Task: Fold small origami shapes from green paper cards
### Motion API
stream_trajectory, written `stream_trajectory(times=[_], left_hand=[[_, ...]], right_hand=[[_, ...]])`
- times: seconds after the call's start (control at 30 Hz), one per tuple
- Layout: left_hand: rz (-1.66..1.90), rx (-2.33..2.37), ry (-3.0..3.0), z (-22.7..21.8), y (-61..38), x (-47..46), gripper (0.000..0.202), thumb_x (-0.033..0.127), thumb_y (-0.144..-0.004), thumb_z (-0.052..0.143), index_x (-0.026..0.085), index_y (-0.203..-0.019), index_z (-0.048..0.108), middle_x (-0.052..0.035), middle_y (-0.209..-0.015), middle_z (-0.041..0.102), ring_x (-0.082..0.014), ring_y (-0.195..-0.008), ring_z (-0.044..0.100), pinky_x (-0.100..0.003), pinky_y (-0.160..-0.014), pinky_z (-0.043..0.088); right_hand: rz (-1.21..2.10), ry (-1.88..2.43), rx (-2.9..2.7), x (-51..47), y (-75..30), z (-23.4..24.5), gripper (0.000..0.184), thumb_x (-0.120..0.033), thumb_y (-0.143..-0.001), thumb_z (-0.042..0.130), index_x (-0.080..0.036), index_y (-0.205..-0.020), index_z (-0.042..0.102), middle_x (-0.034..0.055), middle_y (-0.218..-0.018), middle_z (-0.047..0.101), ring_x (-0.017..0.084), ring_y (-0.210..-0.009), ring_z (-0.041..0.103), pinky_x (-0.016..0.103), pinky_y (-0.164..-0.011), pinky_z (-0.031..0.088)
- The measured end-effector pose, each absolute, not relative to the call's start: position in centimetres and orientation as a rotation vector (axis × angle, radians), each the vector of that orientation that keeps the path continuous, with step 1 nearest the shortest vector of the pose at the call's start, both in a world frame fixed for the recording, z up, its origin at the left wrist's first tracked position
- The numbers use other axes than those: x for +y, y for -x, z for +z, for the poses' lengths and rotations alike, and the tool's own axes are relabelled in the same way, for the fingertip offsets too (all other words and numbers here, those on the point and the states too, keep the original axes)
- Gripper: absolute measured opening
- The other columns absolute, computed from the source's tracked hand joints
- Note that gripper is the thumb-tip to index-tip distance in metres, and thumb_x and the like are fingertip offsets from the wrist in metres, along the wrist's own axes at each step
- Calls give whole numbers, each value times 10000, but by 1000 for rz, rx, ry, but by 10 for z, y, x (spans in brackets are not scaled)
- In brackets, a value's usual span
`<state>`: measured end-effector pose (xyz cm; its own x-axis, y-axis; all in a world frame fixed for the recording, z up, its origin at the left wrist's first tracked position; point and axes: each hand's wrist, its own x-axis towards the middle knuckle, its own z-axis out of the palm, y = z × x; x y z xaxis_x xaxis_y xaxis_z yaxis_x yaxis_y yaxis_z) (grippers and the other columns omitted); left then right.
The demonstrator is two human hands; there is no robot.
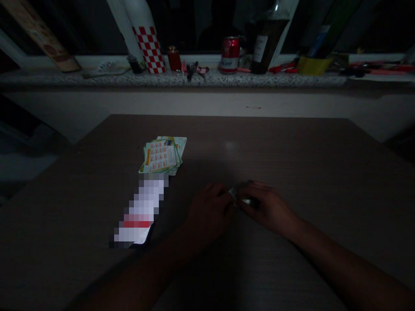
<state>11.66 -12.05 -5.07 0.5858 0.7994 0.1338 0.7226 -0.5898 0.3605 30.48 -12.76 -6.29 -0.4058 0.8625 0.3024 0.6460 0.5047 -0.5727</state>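
Over the middle of the dark tabletop, my left hand (210, 209) and my right hand (267, 203) meet with fingers closed. Between their fingertips shows a small pale-green piece of paper or card (232, 193), mostly hidden by the fingers; its exact kind is too dim to make out. Both hands pinch it, the left from its left side and the right from its right. To the left, a loose stack of green-and-white printed cards (161, 156) lies fanned on the table. Just in front of that stack, a phone (142, 211) rests with its screen lit and blurred out.
The wooden table (292, 151) ends against a wall under a granite windowsill (207, 82). On the sill stand a red-and-white checkered bottle (151, 47), a red can (230, 55), a dark glass bottle (267, 43), a small jar (174, 59) and a leaning patterned board (45, 34).
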Motion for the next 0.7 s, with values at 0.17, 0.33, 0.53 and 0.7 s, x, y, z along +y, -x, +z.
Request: stream_trajectory(times=[0.17, 0.33, 0.53, 0.7], left_hand=[[404, 1263, -2531, -49, -117, -121, 148, 224, -865, 512, 199, -942, 635, -49, -972, 581, -210, -927, 527, -346, -818, 446], [399, 1272, -2528, -49, -117, -121, 145, 227, -868, 501, 197, -925, 631, -52, -972, 575, -209, -928, 529, -348, -823, 448], [399, 1264, -2537, -49, -117, -122, 138, 224, -868, 504, 191, -922, 627, -56, -977, 577, -211, -929, 530, -351, -817, 455], [397, 1271, -2536, -49, -117, -122, 141, 234, -879, 496, 185, -909, 625, -60, -984, 577, -211, -926, 531, -351, -809, 454]], right_hand=[[471, 1250, -2152, -130, -301, -63, 101, -188, -814, 659, -199, -911, 635, 38, -894, 699, 195, -844, 615, 335, -767, 473], [459, 1270, -2152, -130, -300, -65, 106, -199, -806, 676, -203, -905, 638, 39, -893, 704, 200, -844, 621, 347, -773, 470], [478, 1279, -2179, -128, -303, -62, 94, -197, -810, 668, -209, -900, 644, 39, -899, 707, 197, -849, 643, 345, -762, 473], [553, 1238, -2169, -126, -306, -61, 119, -183, -807, 662, -211, -922, 646, 36, -900, 706, 187, -849, 646, 328, -763, 486]])
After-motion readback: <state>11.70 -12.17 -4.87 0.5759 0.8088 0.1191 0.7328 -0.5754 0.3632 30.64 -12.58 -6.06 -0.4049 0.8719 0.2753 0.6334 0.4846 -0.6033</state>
